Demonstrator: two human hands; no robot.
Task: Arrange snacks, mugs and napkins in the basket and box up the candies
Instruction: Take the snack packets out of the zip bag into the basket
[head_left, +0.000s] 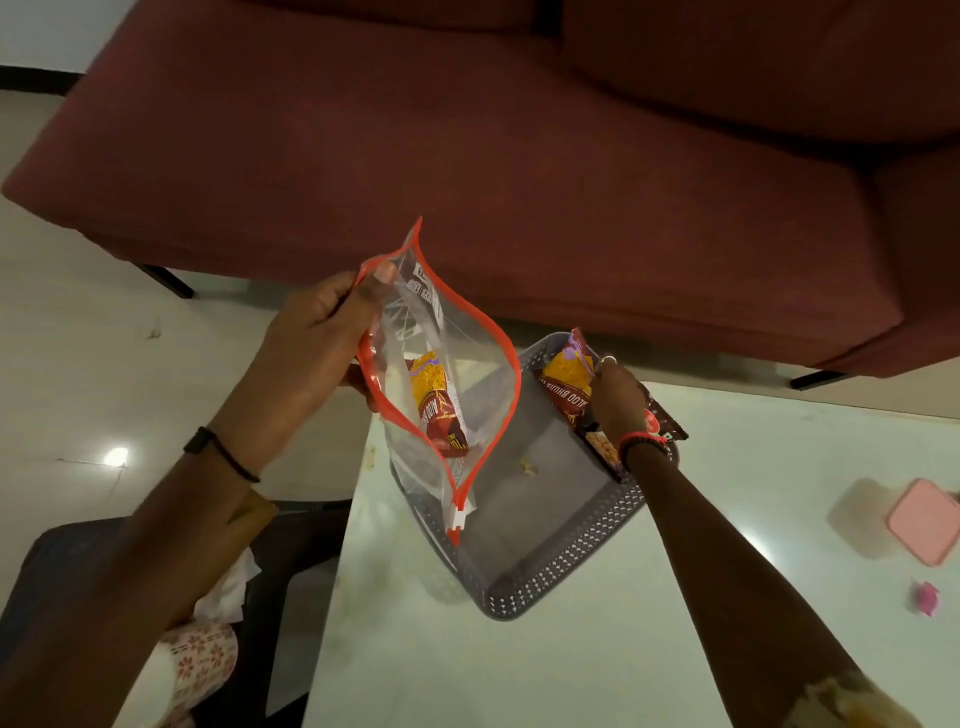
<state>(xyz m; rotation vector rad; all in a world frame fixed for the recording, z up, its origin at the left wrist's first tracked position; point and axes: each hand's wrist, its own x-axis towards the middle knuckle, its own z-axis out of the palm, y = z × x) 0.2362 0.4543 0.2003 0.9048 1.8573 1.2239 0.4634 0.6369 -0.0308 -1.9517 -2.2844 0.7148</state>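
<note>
Snack stage: we move packets from pouch to basket.
Left hand grip clamped on zip pouch rim; right hand clamped on snack packet at basket, centre frame; release next, we judge.

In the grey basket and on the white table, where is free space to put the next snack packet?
The basket floor is bare from its near rim to the middle. Its far right side is crowded by snack packets and the right hand. The table is free between basket and pink box.

A maroon sofa (dark legs) stands on glossy pale floor.
</note>
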